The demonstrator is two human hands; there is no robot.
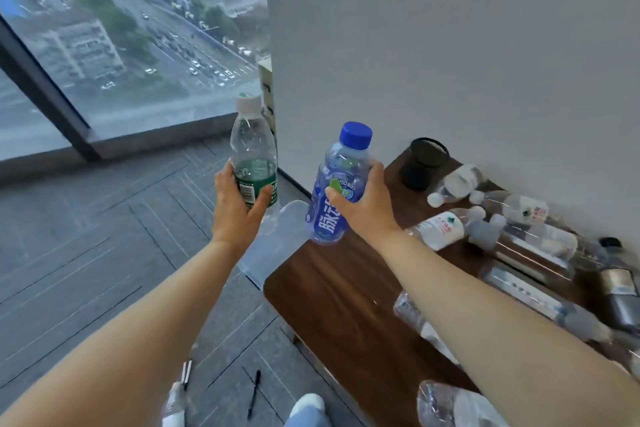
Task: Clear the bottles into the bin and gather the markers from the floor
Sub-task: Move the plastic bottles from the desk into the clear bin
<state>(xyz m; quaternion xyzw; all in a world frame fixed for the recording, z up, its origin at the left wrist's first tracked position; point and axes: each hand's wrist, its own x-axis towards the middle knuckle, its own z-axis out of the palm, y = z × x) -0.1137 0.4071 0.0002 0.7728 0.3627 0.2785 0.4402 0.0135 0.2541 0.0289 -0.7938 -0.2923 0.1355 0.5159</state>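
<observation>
A green-labelled bottle (254, 163), clear with a white cap, is held upright in the left hand (239, 208), whose fingers and thumb are wrapped round the labelled lower half. A blue bottle (337, 191) with a blue cap is clasped round its middle by the right hand (363, 210) and is tilted, its cap leaning to the right. The two bottles are kept in the air, near each other but apart.

Below them a translucent bin (277, 253) is seen on the floor, just beside the left edge of the table (346, 305) near its far corner. The base of the green-labelled bottle overlaps the bin's rim in the view.

A heap of clear bottles (485, 218) is laid on its side along the table edge that meets the wall (450, 45). A crumpled bottle (412, 315) is partly hidden under the right forearm, and another clear bottle (450, 406) lies at the table's near edge. A black cylindrical holder (424, 163) is stood at the far corner against the wall.

On the grey carpeted floor (86, 218), a black marker (254, 392) is found off the table's near left corner. A second slim pen-like object (187, 374) lies further left, partly covered by the left forearm. A white shoe (308, 404) is seen at the bottom edge of the view, and a large window (121, 45) at the upper left.
</observation>
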